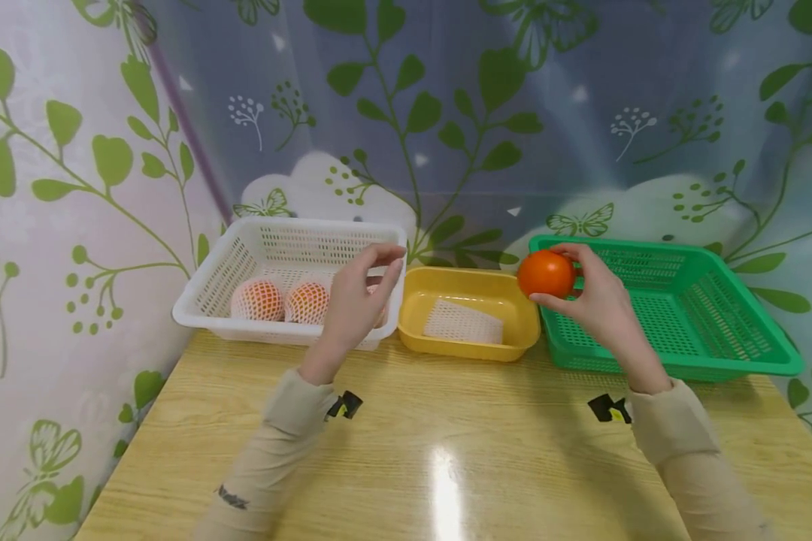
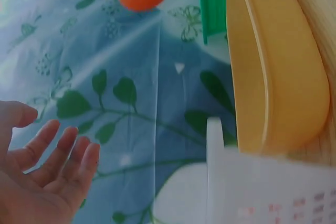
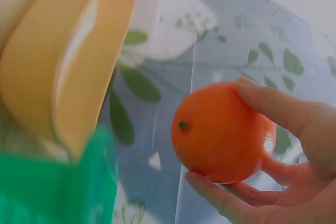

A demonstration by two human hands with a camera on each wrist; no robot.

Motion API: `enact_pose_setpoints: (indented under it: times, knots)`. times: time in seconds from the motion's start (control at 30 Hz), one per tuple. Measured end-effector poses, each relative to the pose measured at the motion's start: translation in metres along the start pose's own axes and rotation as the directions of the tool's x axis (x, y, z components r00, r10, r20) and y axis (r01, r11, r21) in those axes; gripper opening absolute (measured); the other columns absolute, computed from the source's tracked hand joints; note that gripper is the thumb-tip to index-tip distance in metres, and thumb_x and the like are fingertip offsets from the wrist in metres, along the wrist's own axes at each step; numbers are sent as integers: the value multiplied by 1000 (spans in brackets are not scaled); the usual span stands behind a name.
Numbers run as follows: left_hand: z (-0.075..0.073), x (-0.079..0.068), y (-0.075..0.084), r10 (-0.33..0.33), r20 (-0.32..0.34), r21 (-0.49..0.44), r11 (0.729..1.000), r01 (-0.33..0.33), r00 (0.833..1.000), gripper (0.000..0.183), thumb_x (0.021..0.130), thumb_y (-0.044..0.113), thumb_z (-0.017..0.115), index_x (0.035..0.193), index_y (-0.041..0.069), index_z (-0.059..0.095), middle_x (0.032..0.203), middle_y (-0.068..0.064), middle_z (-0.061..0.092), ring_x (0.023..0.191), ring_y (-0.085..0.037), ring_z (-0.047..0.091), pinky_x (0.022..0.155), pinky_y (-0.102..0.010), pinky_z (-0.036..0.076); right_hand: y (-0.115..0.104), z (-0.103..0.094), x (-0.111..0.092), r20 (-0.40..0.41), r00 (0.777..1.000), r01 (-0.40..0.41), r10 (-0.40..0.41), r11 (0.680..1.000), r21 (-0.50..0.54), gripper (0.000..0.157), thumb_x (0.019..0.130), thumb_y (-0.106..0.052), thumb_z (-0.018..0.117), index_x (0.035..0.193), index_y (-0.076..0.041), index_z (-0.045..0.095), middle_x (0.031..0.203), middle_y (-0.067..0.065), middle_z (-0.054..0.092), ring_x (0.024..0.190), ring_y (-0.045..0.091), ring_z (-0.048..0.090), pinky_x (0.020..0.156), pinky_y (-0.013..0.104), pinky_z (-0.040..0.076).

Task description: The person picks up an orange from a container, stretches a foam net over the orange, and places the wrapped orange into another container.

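Note:
My right hand (image 1: 598,300) grips a bare orange (image 1: 546,273) between thumb and fingers, over the left end of the green basket (image 1: 761,353). In the right wrist view the orange (image 3: 220,132) shows a small green stem spot. Above the right part of the white basket (image 1: 210,321) is my left hand (image 1: 357,300), its fingers loosely bent with nothing in them. Below it lie several orange fruits in foam net sleeves, such as this netted fruit (image 1: 257,300); one is partly hidden by the hand. A flattened white foam net (image 1: 463,321) lies in the yellow basin (image 1: 416,346).
The white basket, yellow basin and green basket stand in a row along the back of the wooden table (image 1: 392,451). Right behind them hangs a leaf-patterned curtain (image 1: 446,173). The basin sits close between the two baskets.

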State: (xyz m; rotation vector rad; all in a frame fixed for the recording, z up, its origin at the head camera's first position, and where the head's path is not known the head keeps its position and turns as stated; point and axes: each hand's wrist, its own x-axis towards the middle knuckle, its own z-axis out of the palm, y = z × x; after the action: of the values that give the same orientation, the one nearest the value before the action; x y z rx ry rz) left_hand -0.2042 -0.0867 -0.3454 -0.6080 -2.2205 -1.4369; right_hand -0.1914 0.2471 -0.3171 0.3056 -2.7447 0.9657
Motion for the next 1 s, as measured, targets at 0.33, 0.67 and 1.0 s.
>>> enact_pose_setpoints:
  times: [0.33, 0.67, 1.0]
  knots:
    - [52, -12, 16, -19, 302, -158, 985, 70, 953, 55, 100, 28, 67, 147, 8, 48, 146, -6, 54, 129, -24, 56, 96, -32, 56, -25, 48, -19, 11, 982, 181, -187, 960, 215, 79, 76, -9, 90, 143, -8, 47, 143, 15, 52, 121, 35, 57, 88, 51, 58]
    - [59, -25, 12, -89, 419, -189, 965, 183, 903, 72, 89, 29, 80, 151, 18, 45, 145, -3, 53, 115, -22, 60, 88, -33, 59, -31, 69, -32, 65, 957, 247, -284, 909, 336, 77, 79, -5, 87, 146, -9, 48, 147, 13, 49, 129, 36, 53, 94, 43, 56]
    - [54, -42, -2, -87, 469, -195, 960, 199, 879, 76, 85, 23, 84, 150, 16, 46, 150, -2, 49, 125, -23, 57, 94, -36, 57, -13, 79, -42, 226, 932, 138, -284, 854, 502, 69, 89, -7, 77, 150, -12, 46, 151, 11, 46, 131, 35, 52, 102, 42, 52]
